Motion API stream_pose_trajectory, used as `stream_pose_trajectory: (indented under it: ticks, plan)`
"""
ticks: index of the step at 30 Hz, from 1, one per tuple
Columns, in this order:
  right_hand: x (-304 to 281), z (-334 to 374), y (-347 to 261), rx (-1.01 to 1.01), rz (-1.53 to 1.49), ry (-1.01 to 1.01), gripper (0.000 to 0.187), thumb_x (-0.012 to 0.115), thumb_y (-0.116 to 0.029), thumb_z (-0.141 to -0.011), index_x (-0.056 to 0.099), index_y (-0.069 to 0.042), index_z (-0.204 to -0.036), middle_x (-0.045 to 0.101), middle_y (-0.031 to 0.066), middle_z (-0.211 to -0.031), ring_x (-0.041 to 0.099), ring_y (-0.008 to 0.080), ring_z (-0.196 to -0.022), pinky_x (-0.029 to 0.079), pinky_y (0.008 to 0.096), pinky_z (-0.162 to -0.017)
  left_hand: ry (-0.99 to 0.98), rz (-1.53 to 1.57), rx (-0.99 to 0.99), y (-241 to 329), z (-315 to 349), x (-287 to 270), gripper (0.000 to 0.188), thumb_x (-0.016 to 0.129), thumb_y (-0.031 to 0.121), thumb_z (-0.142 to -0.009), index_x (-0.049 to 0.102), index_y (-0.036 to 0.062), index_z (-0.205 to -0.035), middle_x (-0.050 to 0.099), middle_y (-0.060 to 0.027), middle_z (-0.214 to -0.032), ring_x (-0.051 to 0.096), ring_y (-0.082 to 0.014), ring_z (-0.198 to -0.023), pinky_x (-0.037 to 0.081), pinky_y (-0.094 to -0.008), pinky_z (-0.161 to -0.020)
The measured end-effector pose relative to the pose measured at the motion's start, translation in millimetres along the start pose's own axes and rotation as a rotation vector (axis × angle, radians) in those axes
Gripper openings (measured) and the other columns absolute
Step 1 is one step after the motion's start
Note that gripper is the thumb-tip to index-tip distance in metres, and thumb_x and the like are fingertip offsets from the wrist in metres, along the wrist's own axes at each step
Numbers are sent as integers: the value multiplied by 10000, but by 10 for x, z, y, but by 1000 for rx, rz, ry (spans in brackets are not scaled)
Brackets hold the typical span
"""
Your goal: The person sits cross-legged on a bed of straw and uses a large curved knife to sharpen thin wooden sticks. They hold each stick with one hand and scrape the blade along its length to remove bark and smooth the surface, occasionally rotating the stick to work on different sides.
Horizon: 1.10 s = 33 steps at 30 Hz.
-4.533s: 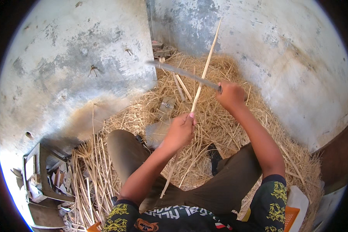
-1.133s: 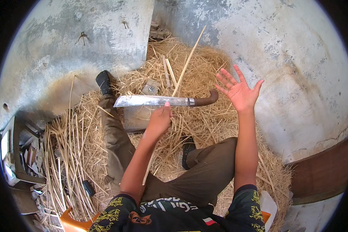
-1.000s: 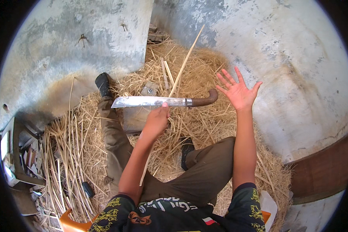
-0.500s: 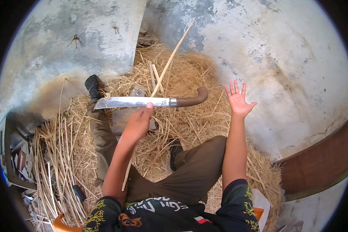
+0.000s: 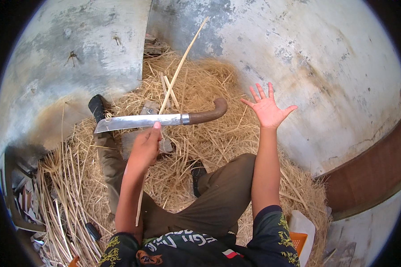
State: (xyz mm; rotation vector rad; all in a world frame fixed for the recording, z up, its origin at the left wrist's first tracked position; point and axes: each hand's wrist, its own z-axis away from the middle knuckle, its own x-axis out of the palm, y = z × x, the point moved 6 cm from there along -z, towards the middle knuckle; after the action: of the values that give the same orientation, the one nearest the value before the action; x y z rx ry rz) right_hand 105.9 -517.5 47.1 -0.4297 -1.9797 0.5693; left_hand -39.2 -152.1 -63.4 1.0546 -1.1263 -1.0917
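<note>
My left hand (image 5: 146, 144) is closed, its thumb pressed on the blade of a machete (image 5: 142, 120). The machete lies level, tip to the left, with its curved brown wooden handle (image 5: 209, 115) to the right. A long pale bamboo strip (image 5: 182, 61) passes behind the blade and comes out below along my left forearm; my fingers seem to hold it too, though their grip is hidden. A thin shaving curl hangs near the blade tip. Raised to the right, my right hand (image 5: 268, 111) is empty, palm showing, fingers spread.
Shavings (image 5: 218, 151) cover the floor around my legs. A wooden block (image 5: 165, 146) lies under my left hand. Long strips (image 5: 62, 213) and a small black object (image 5: 92, 232) are at the lower left. Weathered panels (image 5: 298, 58) stand behind; a brown board (image 5: 365, 178) is at right.
The view has shifted, so the machete, strip and left hand appear slightly lower and further left. My right hand has tilted, and its fingers are spread wider.
</note>
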Motion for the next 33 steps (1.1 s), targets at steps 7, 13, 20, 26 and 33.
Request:
stream_pose_trajectory:
  ticks: [7, 13, 20, 26, 33]
  plan:
    - [87, 18, -79, -26, 60, -29, 1520, 563, -1003, -412, 50, -211, -1604, 30, 214, -1642, 59, 462, -1498, 37, 857, -1026, -22, 7, -9, 44, 46, 66, 446, 478, 480, -1037, 488, 102, -802, 306, 79, -567, 270, -37, -421, 180, -234, -383]
    - [337, 45, -86, -28, 141, -105, 1598, 631, -978, -348, 44, -180, -1602, 28, 241, -1639, 63, 473, -1495, 40, 865, -1017, -22, -8, 33, 52, 42, 88, 445, 492, 484, -1031, 483, 107, -795, 309, 80, -568, 277, -33, -425, 185, -230, -381]
    - [521, 65, -114, -75, 144, -110, 1604, 657, -965, -334, 82, -164, -1599, 16, 240, -1639, 51, 470, -1498, 53, 862, -1023, -24, -30, 65, 26, 15, 91, 453, 504, 484, -1027, 483, 102, -785, 314, 75, -560, 286, -36, -416, 191, -231, -381]
    - [493, 65, -134, -89, 102, -104, 1598, 673, -953, -340, 110, -136, -1592, 19, 239, -1640, 41, 478, -1497, 29, 861, -1024, -17, -49, 86, 48, 31, 105, 458, 502, 488, -1027, 489, 99, -786, 332, 69, -553, 298, -42, -413, 202, -237, -378]
    - [-21, -52, -336, -229, -191, 112, 973, 702, -811, -638, 452, -88, -1239, 524, 170, -1184, 518, 264, -1049, 411, 504, -886, -6, -77, 132, 33, 14, 58, 461, 503, 497, -1024, 491, 100, -789, 333, 70, -553, 306, -40, -422, 212, -239, -383]
